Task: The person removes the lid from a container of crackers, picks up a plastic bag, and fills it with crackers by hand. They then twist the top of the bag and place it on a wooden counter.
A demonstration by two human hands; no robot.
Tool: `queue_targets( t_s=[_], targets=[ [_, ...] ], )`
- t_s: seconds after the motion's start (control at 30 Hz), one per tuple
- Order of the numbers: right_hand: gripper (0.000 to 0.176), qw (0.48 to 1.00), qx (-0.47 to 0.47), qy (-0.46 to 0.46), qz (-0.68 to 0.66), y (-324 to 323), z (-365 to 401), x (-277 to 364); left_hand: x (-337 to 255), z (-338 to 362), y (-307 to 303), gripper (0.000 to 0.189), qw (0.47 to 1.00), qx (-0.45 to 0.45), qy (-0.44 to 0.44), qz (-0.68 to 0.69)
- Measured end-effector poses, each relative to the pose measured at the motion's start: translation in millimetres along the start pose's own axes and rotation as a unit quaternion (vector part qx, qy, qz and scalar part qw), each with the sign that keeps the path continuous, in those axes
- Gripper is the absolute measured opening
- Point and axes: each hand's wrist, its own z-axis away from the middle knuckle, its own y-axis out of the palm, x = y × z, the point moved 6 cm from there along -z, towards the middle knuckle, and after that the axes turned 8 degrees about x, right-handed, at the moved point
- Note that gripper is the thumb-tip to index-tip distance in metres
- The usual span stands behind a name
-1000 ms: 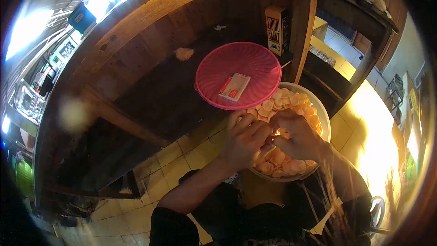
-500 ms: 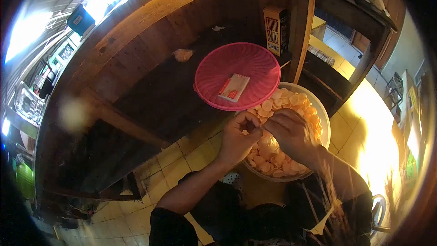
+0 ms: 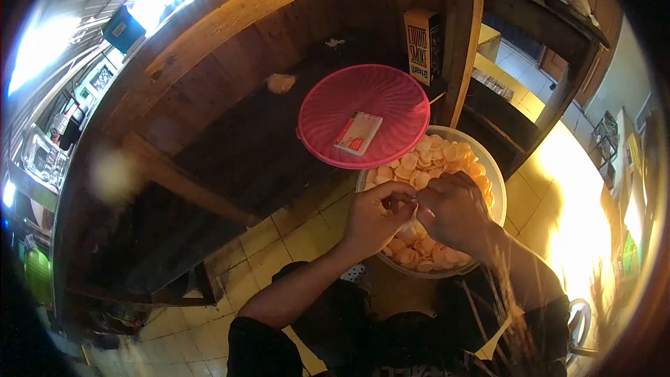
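My left hand (image 3: 380, 218) and my right hand (image 3: 457, 211) meet over a wide pale tub (image 3: 500, 192) full of round, pale orange crackers (image 3: 426, 251). The fingertips of both hands are pinched close together. A pale, shiny piece that looks like a clear plastic bag (image 3: 412, 229) hangs just under them, seemingly held at its top. My fingers hide most of it.
A pink round lid (image 3: 324, 108) with a small notepad (image 3: 359, 132) on it overlaps the tub's far rim. Behind it, a liquid smoke box (image 3: 422, 45) stands on the dark wooden shelf (image 3: 230, 126). A wooden post (image 3: 466, 49) rises beyond the tub.
Both hands have come slightly down and to the right. My right hand has turned, its fingers now curled in more. The lid, notepad and tub stay where they were.
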Motion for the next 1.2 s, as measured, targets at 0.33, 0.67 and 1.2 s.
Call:
queue_targets(
  t_s=[0.33,0.67,1.2],
  targets=[
    [0.008,0.956,0.004,0.078,-0.284,-3.2,3.4,-24.8,-24.6,1.4,8.6,0.025,0.976,-0.018,0.115,-0.184],
    [0.016,0.847,0.051,0.158,-0.505,18.9,7.3,-40.3,-27.9,4.1,16.8,0.020,0.916,0.020,0.149,-0.372],
    [0.035,0.932,0.078,0.133,-0.327,34.6,4.2,-64.4,40.9,-21.1,-111.2,0.044,0.889,-0.207,0.061,-0.403]
  ],
)
